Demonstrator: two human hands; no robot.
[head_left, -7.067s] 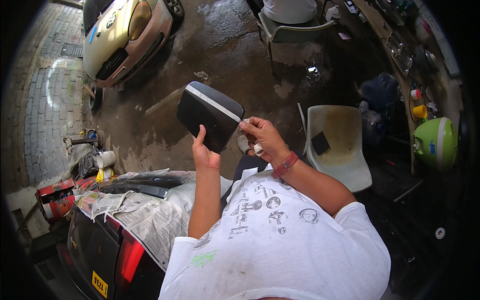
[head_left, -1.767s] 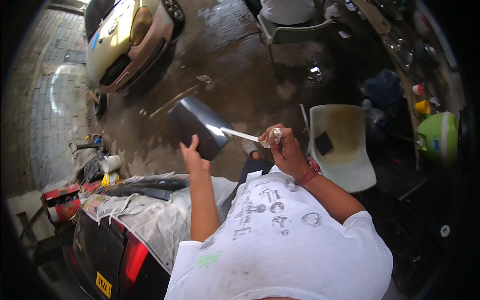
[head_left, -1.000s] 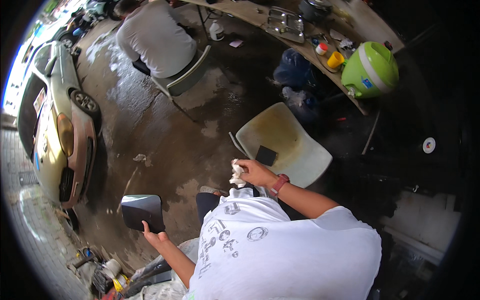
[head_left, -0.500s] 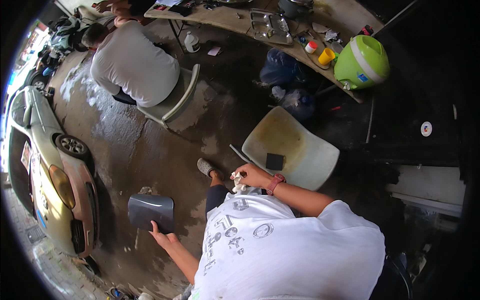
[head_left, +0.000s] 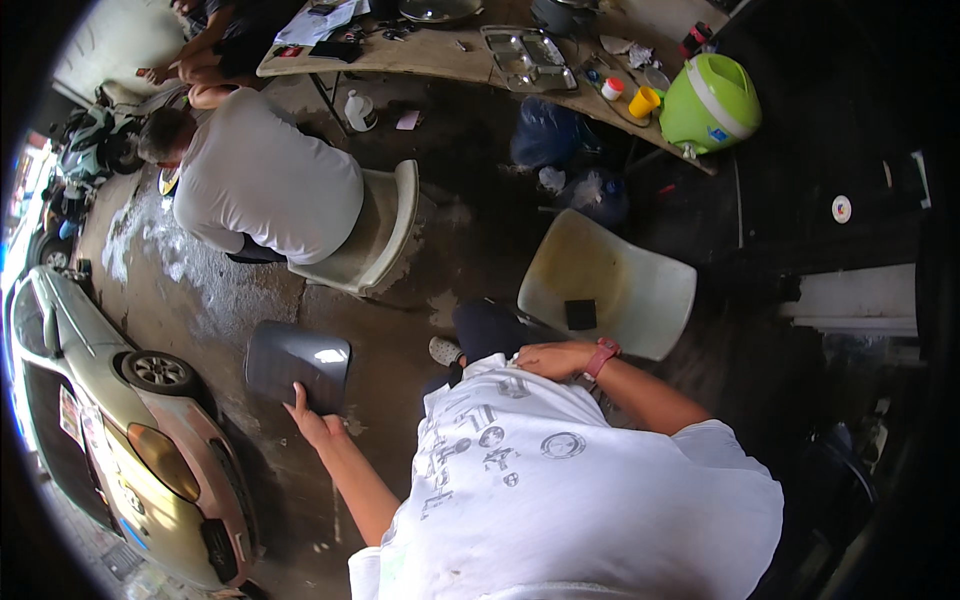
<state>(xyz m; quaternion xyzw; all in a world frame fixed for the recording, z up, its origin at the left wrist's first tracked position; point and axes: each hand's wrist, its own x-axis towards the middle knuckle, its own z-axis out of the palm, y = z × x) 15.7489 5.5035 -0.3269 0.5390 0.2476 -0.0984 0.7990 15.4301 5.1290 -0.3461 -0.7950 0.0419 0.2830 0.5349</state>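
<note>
My left hand [head_left: 318, 422] grips the near edge of a dark grey, glossy, rounded panel [head_left: 285, 360], held out over the floor at left of my body. No white strip shows on its face. My right hand [head_left: 556, 359] is at my waist by the hem of my white shirt [head_left: 600, 490], its fingers closed. What they hold cannot be made out against the white cloth. Close beside it stands a stained, pale plastic chair [head_left: 635, 280] with a small black square [head_left: 580, 314] on the seat.
A person in white [head_left: 265, 185] sits bent on another chair [head_left: 390, 225]; a second person [head_left: 205, 45] is beyond. A wooden table [head_left: 410, 63] carries trays and a green jug [head_left: 708, 105]. Bags [head_left: 545, 135] lie beneath it. A car [head_left: 160, 440] stands at left.
The white strip seen on the panel earlier is off it. My view has turned right, toward the chairs and table. My right hand has dropped to my waist, and its white crumple no longer shows clearly.
</note>
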